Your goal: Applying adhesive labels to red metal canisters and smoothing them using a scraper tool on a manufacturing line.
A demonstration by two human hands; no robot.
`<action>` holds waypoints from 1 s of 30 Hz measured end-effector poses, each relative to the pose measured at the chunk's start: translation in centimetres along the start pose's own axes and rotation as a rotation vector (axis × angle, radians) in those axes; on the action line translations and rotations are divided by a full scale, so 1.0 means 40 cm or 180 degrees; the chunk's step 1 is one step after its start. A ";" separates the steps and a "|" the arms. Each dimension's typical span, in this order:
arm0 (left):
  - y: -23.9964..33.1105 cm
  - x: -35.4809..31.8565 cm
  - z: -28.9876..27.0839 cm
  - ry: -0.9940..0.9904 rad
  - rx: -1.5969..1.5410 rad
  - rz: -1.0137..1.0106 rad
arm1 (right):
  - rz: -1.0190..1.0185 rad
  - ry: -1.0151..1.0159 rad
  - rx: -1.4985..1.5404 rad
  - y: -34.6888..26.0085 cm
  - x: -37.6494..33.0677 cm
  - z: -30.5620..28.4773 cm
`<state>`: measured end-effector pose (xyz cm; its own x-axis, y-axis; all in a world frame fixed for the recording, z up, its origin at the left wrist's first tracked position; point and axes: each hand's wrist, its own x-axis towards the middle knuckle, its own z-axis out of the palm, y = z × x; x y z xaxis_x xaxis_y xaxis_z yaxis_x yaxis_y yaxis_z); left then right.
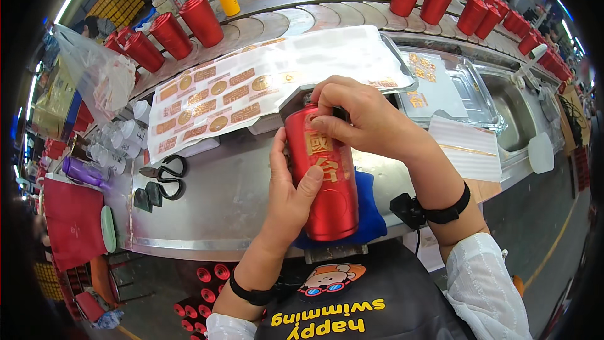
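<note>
The left hand [290,192] is gripping a red bottle [321,173] from the side, thumb pressed on its gold label [324,154] — the right hand [365,116] is pinching the bottle's top, fingers curled together. The bottle is resting on a blue cloth [368,211] at the counter's [220,198] front edge — scissors [168,176] are lying to its left

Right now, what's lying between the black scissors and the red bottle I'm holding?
In the head view, only bare metal tabletop lies between the scissors and the red bottle, apart from the left hand gripping it.
</note>
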<state>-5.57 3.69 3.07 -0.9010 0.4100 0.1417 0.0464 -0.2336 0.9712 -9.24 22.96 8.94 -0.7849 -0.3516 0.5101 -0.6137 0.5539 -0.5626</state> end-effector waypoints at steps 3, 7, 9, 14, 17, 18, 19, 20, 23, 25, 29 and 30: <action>0.007 0.000 0.001 -0.0065 0.0032 -0.0032 | 0.0028 0.0004 0.0010 0.003 0.000 0.004; 0.008 0.001 0.002 -0.0090 0.0052 0.0014 | -0.0024 0.0023 -0.0033 0.006 0.000 0.003; 0.007 0.002 0.001 -0.0076 0.0036 0.0004 | -0.0043 0.0047 -0.0021 0.008 0.001 0.005; -0.001 0.000 -0.003 -0.0048 -0.0009 0.0000 | -0.0013 0.0066 -0.0011 0.006 0.001 0.006; -0.003 0.000 -0.005 -0.0040 0.0123 0.0013 | 0.0001 0.0044 -0.0071 0.004 0.000 0.005; 0.001 -0.001 -0.001 -0.0033 0.0121 -0.0015 | 0.0020 0.0031 -0.0041 0.005 0.000 0.006; 0.003 -0.001 0.000 -0.0024 0.0119 -0.0042 | 0.0038 0.0017 -0.0011 0.005 -0.001 0.006; 0.004 0.000 0.001 -0.0026 0.0120 -0.0042 | 0.0038 0.0019 -0.0012 0.006 -0.001 0.006; 0.006 0.002 0.001 -0.0049 0.0172 -0.0038 | 0.0022 0.0043 0.0001 0.006 -0.004 0.006; 0.007 0.000 0.003 -0.0033 0.0180 -0.0040 | 0.0041 0.0025 -0.0011 0.004 -0.005 0.005; 0.005 0.000 0.003 -0.0034 0.0095 -0.0052 | 0.0000 0.0033 0.0014 0.004 -0.004 0.005; 0.007 -0.001 0.004 -0.0033 0.0031 -0.0055 | -0.0005 0.0046 -0.0002 0.004 -0.005 0.007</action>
<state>-5.45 3.76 3.37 -0.8973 0.4230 0.1266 0.0350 -0.2179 0.9754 -9.20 22.92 8.58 -0.7827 -0.3415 0.5203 -0.6148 0.5538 -0.5615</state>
